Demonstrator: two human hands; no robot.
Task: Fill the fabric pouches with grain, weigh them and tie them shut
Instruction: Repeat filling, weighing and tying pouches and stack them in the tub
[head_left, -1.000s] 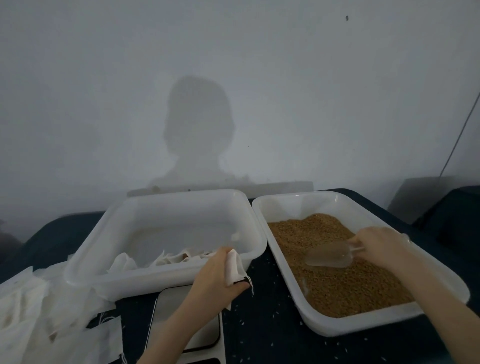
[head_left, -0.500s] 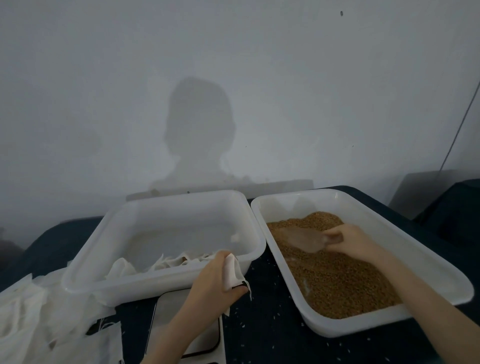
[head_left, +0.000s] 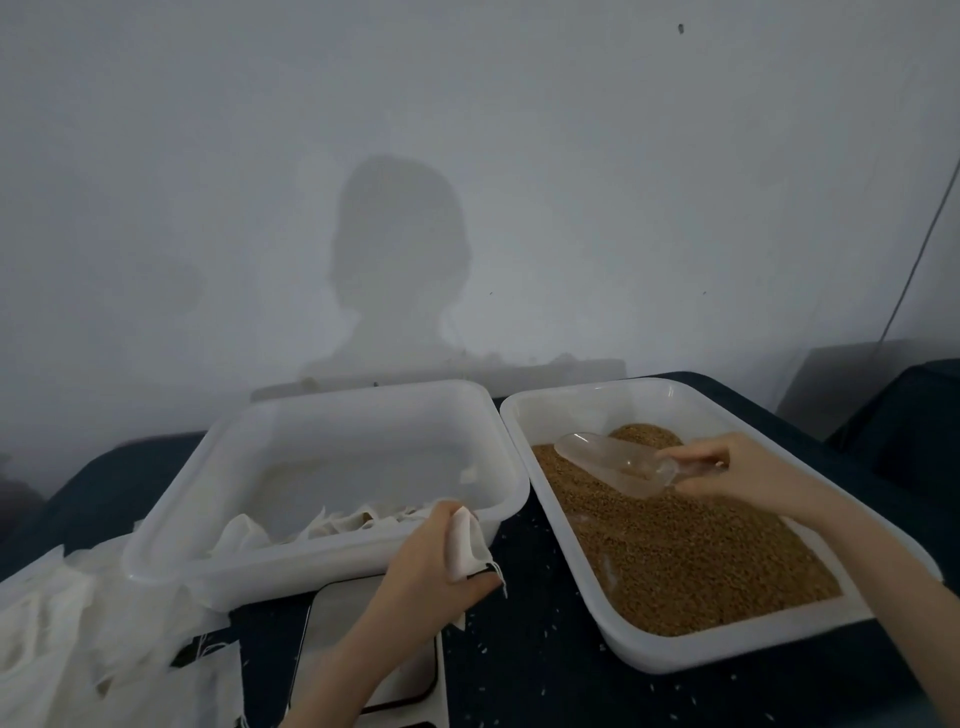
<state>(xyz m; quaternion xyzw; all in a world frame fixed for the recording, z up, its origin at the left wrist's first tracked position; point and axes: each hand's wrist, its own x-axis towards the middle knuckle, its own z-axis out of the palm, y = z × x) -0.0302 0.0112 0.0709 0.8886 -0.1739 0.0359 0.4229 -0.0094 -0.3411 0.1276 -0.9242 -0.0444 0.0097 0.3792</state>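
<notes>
Where the fabric pouch (head_left: 466, 545) is concerned, a light, limp cloth is judged, apt to collapse shut unless taken at its mouth hem; it is pinched in the left hand (head_left: 434, 564), bunched between thumb and fingers, above the scale (head_left: 363, 654) at the bench's near edge; the clear scoop (head_left: 613, 465) is gripped by its handle in the right hand (head_left: 737, 475), held over the grain (head_left: 675, 545) in the right-hand tray (head_left: 737, 649); the grain is judged loose and free-running, easily spilt; whether the scoop is loaded cannot be told; scoop and pouch lie well apart.
</notes>
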